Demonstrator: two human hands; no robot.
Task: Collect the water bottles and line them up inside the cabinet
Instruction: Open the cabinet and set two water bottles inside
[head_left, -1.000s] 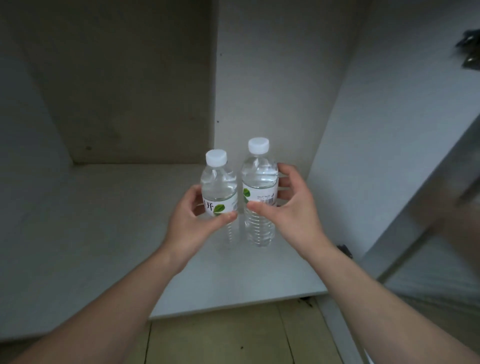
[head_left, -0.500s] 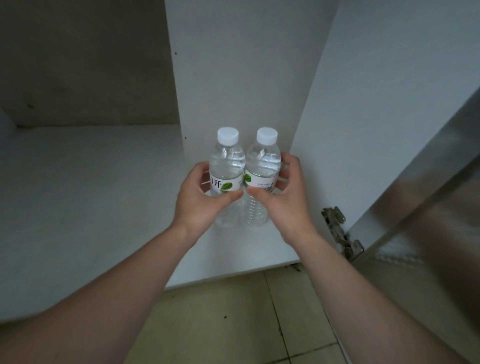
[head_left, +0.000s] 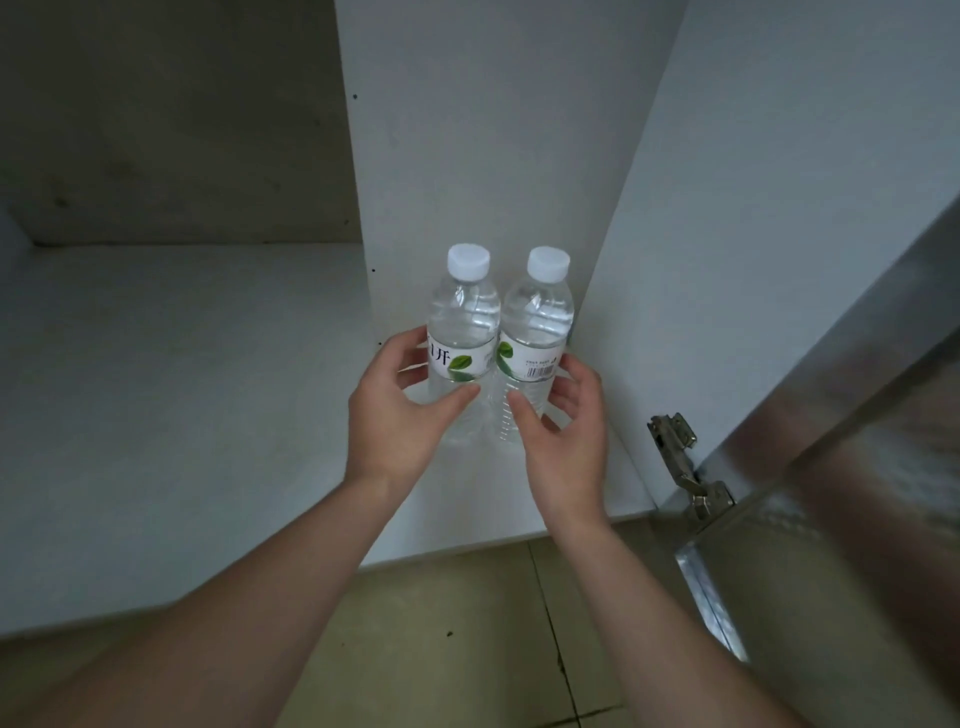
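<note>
Upright, touching — clear bottles (head_left: 462, 332), white caps.

The left clear plastic water bottle with a white cap (head_left: 461, 332) carries a white label printed with the character "开" beside a green leaf. The right clear plastic water bottle (head_left: 536, 332) shows a barcode and small unreadable print.

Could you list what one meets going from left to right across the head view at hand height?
Cabinet shelf → left hand → left bottle → right bottle → right hand → cabinet side wall → door hinge → open metal door.
</note>
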